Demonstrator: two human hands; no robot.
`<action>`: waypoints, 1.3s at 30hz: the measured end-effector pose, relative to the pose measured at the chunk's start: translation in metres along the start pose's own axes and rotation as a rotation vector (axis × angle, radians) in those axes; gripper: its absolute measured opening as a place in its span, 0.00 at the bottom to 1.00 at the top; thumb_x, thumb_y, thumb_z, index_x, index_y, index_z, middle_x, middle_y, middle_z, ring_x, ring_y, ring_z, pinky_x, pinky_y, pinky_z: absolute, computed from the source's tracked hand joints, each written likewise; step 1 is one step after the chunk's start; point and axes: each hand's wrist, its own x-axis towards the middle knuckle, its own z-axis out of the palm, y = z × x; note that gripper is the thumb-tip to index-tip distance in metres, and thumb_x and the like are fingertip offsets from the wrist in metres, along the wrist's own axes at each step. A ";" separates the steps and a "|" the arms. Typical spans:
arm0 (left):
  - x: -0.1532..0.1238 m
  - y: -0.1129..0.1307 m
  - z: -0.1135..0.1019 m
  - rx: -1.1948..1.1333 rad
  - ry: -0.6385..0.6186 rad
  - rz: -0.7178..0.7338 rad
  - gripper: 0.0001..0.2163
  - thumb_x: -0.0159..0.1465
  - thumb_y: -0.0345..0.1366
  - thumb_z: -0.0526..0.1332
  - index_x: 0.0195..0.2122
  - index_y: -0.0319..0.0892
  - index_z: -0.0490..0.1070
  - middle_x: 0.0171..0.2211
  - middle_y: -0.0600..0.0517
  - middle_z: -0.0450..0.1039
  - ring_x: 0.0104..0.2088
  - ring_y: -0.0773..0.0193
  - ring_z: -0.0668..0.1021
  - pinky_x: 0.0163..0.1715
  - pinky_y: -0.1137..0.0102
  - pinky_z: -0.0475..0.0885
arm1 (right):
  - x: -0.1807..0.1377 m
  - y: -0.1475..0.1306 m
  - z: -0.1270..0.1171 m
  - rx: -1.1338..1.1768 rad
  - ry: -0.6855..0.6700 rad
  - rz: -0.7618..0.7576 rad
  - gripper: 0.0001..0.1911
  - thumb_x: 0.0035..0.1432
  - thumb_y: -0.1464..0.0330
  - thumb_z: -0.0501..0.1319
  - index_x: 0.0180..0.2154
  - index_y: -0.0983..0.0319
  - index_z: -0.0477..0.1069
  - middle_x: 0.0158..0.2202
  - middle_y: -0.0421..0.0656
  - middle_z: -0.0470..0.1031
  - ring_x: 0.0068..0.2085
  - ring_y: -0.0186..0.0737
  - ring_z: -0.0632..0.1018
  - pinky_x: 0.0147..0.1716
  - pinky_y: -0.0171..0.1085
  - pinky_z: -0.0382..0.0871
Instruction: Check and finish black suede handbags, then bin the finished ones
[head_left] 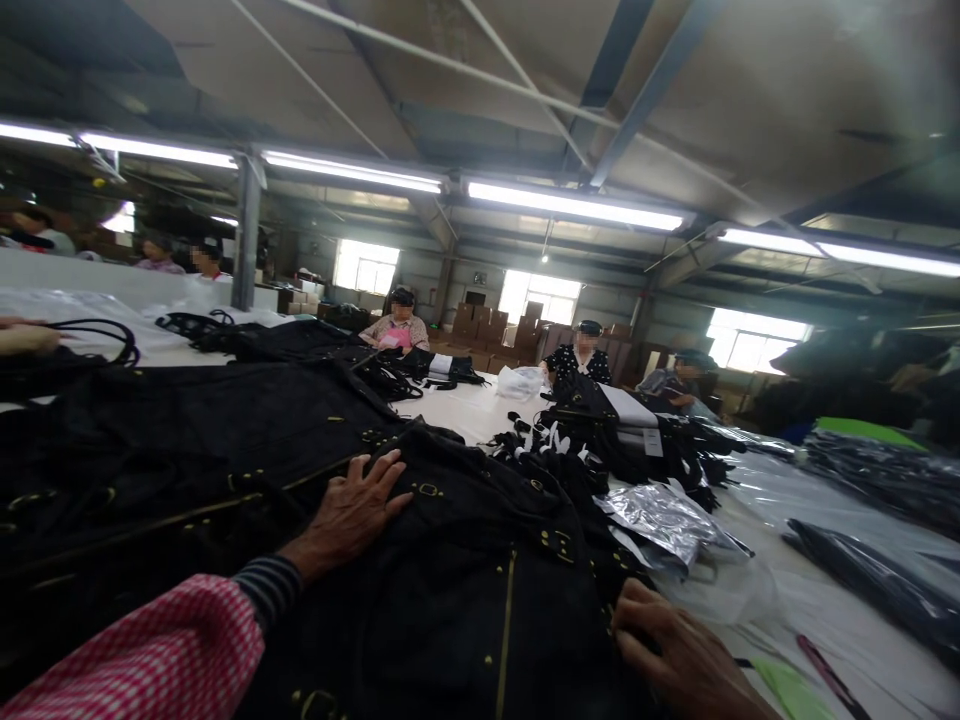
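- Flat and spread wide, the left hand [352, 512] presses palm-down on the black jacket [465, 590] and grips nothing; its fingertips point away from the person.
- Resting on the right edge of that jacket, the right hand [671, 650] has bent fingers that touch the cloth; I cannot tell whether they pinch it.
- That jacket lies spread on the white table [465, 410], directly before the person and under both hands.
- A brass-coloured zip line [508, 610] runs down the jacket between the two hands, and a small buckle [429, 489] sits just beside the left fingertips.
- The left arm wears a striped cuff [270, 590] under a pink checked sleeve [142, 650], which crosses the jacket's near left corner.
- Left of the jacket and touching it, more dark garments [187, 440] with the same metal fittings lie heaped.
- Just beyond the jacket's right edge lie silvery plastic bags [660, 520].
- A green sheet [780, 690] lies near the right hand, on the side away from the jacket.
- Well beyond the jacket, across the table, sit a person in pink [397, 330] and a person in a dotted top [579, 360].
- Far left of the jacket, another person's hand [26, 338] lies beside black looped straps [105, 335].
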 end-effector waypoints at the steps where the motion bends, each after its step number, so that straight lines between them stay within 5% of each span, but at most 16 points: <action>1: 0.001 -0.001 0.000 -0.007 0.000 -0.002 0.18 0.73 0.42 0.51 0.62 0.53 0.67 0.71 0.48 0.56 0.63 0.38 0.62 0.46 0.49 0.75 | 0.007 0.003 0.002 0.025 0.019 -0.009 0.15 0.60 0.55 0.57 0.30 0.56 0.75 0.35 0.43 0.77 0.38 0.44 0.78 0.40 0.34 0.70; 10: 0.002 -0.008 0.010 -0.130 0.070 -0.064 0.20 0.73 0.45 0.53 0.65 0.50 0.63 0.71 0.51 0.56 0.64 0.44 0.63 0.52 0.51 0.73 | 0.037 0.024 0.041 0.171 -0.005 0.177 0.27 0.61 0.43 0.55 0.26 0.59 0.61 0.24 0.38 0.63 0.28 0.38 0.67 0.28 0.35 0.61; 14: 0.005 -0.020 0.015 -0.306 0.138 -0.258 0.24 0.72 0.48 0.49 0.65 0.43 0.58 0.68 0.44 0.59 0.62 0.48 0.69 0.58 0.54 0.70 | 0.036 0.027 0.046 0.211 -0.052 0.219 0.28 0.60 0.41 0.52 0.27 0.59 0.58 0.24 0.37 0.61 0.28 0.37 0.65 0.29 0.35 0.58; 18: 0.011 -0.032 0.018 -0.442 0.018 -0.491 0.28 0.69 0.54 0.50 0.63 0.40 0.58 0.62 0.39 0.68 0.59 0.44 0.74 0.58 0.53 0.69 | 0.035 0.027 0.045 0.212 -0.032 0.234 0.28 0.59 0.41 0.53 0.26 0.59 0.59 0.24 0.38 0.63 0.29 0.37 0.66 0.29 0.35 0.58; 26: 0.021 -0.041 0.018 -0.507 -0.172 -0.591 0.36 0.63 0.62 0.51 0.62 0.39 0.63 0.61 0.37 0.70 0.61 0.39 0.72 0.59 0.51 0.65 | 0.036 0.026 0.041 0.349 -0.061 0.229 0.27 0.57 0.43 0.60 0.29 0.61 0.70 0.27 0.40 0.70 0.31 0.39 0.70 0.30 0.34 0.61; 32: 0.025 -0.054 0.031 -0.566 -0.152 -0.593 0.42 0.58 0.66 0.55 0.61 0.36 0.67 0.58 0.34 0.73 0.59 0.37 0.74 0.58 0.52 0.66 | 0.048 0.020 0.035 0.625 -0.099 0.275 0.21 0.48 0.50 0.66 0.28 0.62 0.69 0.21 0.36 0.64 0.25 0.34 0.65 0.26 0.34 0.57; 39: 0.026 -0.063 0.031 -0.685 -0.165 -0.601 0.42 0.54 0.69 0.59 0.57 0.37 0.70 0.54 0.35 0.76 0.56 0.39 0.76 0.54 0.56 0.69 | 0.054 0.006 0.032 0.814 -0.110 0.326 0.20 0.44 0.51 0.69 0.29 0.61 0.72 0.25 0.40 0.71 0.28 0.38 0.72 0.29 0.34 0.65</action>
